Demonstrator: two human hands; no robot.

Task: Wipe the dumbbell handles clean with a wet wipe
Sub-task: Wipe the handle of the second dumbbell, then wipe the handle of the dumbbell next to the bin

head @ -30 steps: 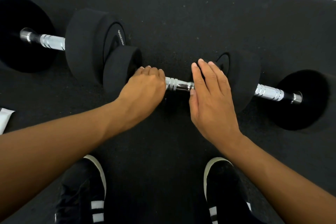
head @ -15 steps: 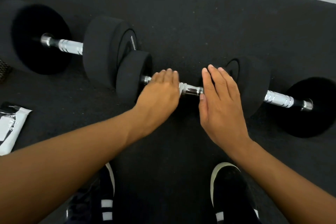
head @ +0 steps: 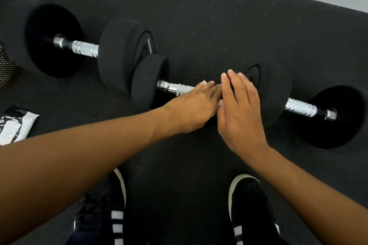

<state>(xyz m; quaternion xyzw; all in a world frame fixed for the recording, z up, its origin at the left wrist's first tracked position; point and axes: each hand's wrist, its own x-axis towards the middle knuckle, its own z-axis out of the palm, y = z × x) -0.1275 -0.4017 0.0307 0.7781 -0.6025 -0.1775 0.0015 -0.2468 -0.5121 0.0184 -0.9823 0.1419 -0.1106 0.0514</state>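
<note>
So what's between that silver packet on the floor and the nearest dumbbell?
In the head view, only bare black mat lies between the packet and the large dumbbell; a mesh object sits off at the left edge.

Bare forearms; black white-striped sneakers (head: 251,211)

You stand on a black rubber mat (head: 199,16); three dumbbells (head: 123,53) lie on it in a row, a wipe packet (head: 14,123) at the left.
</note>
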